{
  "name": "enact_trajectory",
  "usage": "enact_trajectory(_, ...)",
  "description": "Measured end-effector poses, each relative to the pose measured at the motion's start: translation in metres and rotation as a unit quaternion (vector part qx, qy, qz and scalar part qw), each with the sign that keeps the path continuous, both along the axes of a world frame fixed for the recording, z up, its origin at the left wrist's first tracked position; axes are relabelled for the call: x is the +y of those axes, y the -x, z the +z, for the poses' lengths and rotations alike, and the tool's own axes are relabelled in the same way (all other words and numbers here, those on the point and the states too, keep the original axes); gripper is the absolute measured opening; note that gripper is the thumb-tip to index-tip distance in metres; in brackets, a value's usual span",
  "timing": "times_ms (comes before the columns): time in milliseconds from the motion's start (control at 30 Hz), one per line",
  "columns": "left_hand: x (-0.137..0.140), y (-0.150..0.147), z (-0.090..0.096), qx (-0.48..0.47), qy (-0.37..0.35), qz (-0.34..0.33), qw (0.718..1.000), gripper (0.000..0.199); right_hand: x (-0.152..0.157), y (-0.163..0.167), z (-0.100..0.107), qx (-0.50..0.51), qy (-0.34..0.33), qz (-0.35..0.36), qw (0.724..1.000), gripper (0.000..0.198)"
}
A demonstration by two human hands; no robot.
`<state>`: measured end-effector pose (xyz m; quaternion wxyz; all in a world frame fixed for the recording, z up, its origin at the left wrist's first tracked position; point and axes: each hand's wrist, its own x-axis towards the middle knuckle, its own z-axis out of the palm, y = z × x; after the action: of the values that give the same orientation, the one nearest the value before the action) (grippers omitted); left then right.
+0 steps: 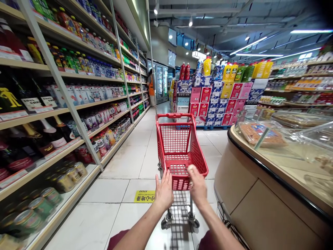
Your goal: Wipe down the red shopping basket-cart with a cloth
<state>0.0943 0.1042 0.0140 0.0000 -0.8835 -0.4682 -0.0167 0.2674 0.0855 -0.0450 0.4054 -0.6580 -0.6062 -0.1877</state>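
A red plastic shopping cart [179, 139] stands on the floor in front of me, its basket holding nothing that I can see. My left hand [164, 191] rests at the near left corner of the basket, fingers stretched out and the thumb apart. At the near right corner, my right hand [198, 185] has its fingers curled over the basket's rim, slightly blurred. The cart's handlebar [177, 115] is at the far end from me. Two black caster wheels [166, 221] show below the near end.
Drink shelves [91, 104] line the left side. A curved counter [249, 177] with packaged food stands close on the right, loose cables [229, 222] at its foot. Stacked drink cartons [215, 104] rise ahead. A person in an orange vest [151, 86] stands farther down the aisle.
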Motion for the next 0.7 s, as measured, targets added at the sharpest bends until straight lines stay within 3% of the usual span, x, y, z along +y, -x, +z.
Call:
enact_trajectory(100,0.001,0.000,0.000,-0.004,-0.002,0.009,1.000,0.069,0.004,0.011,-0.002,-0.059,0.014,0.075,0.995,0.062)
enact_trajectory(267,0.002,0.002,0.001,-0.008,-0.014,0.013,1.000,0.071,0.004,0.006,-0.004,0.008,-0.021,-0.043,0.999,0.058)
enact_trajectory(433,0.001,0.002,-0.006,-0.020,0.000,0.010,1.000,0.073,0.000,0.012,-0.010,-0.053,-0.008,0.067,0.996,0.063)
enact_trajectory(600,0.003,0.006,-0.013,-0.029,-0.006,0.008,1.000,0.077,0.002,0.001,-0.014,0.040,-0.051,-0.056,0.996,0.057)
enact_trajectory(700,0.006,0.009,-0.011,-0.037,0.011,0.002,0.999,0.076,0.009,0.032,-0.010,0.018,-0.038,0.033,0.999,0.058)
